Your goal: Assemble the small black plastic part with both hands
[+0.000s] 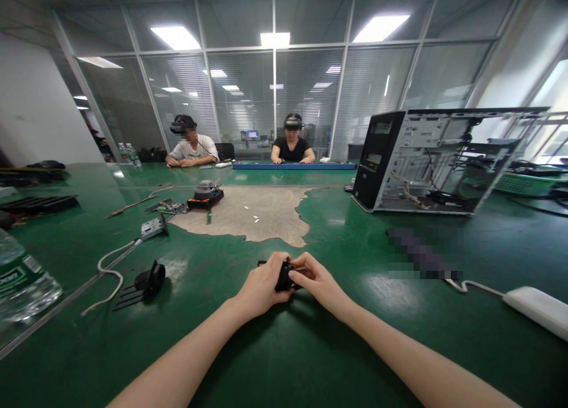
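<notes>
Just above the green table (pixel 248 360), a small black plastic part (pixel 284 279) sits between my two hands. My left hand (pixel 266 281) wraps round its left side, thumb below and fingers over the top. From the other side my right hand (pixel 317 284) pinches the part with thumb and fingers. Much of the part is hidden by my fingers, so its exact kind does not show. Off to the left lies another black plastic piece (pixel 153 278) with long thin prongs.
An opened computer case (pixel 381 165) stands at the right, with a phone-like blurred object (pixel 417 251) and white power strip (pixel 539 310) nearer. A heatsink with fan (pixel 207 190) rests by a bare patch (pixel 275 219). A water bottle (pixel 26 278) is left. Two people sit opposite.
</notes>
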A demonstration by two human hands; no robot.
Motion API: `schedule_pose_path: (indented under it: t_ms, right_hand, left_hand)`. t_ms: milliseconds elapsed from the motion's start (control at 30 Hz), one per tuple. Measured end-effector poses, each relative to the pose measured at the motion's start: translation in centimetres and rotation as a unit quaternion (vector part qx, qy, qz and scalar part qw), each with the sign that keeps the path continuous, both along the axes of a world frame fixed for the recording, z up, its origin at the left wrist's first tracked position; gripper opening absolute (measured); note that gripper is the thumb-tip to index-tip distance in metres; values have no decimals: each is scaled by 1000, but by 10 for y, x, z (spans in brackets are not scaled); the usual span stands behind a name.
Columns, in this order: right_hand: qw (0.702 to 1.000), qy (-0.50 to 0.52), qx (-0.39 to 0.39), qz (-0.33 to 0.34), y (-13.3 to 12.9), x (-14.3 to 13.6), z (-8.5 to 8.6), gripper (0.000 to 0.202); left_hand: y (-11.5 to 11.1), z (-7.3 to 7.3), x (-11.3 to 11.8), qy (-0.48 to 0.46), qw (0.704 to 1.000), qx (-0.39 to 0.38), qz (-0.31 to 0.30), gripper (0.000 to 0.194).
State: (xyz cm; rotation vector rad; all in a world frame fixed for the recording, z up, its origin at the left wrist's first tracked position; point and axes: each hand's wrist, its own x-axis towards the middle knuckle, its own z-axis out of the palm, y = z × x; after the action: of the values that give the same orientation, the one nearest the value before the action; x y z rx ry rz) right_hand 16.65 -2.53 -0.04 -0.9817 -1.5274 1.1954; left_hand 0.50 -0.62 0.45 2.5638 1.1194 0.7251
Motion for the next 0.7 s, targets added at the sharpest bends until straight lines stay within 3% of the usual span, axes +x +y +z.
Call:
schedule_pose_path:
  t_ms: [167,367,700]
  right_hand:
    - [1000,-13,2,-12,0,-1,1,24]
    - [1000,-7,8,23,-4,1,5,24]
    - [1000,-2,5,2,-3,-1,4,25]
  left_hand:
    - [1,-1,0,2,1000,2,3,54]
    - [-1,1,0,5,1000,-5,5,54]
    - [-2,4,-1,2,1000,6,-3,53]
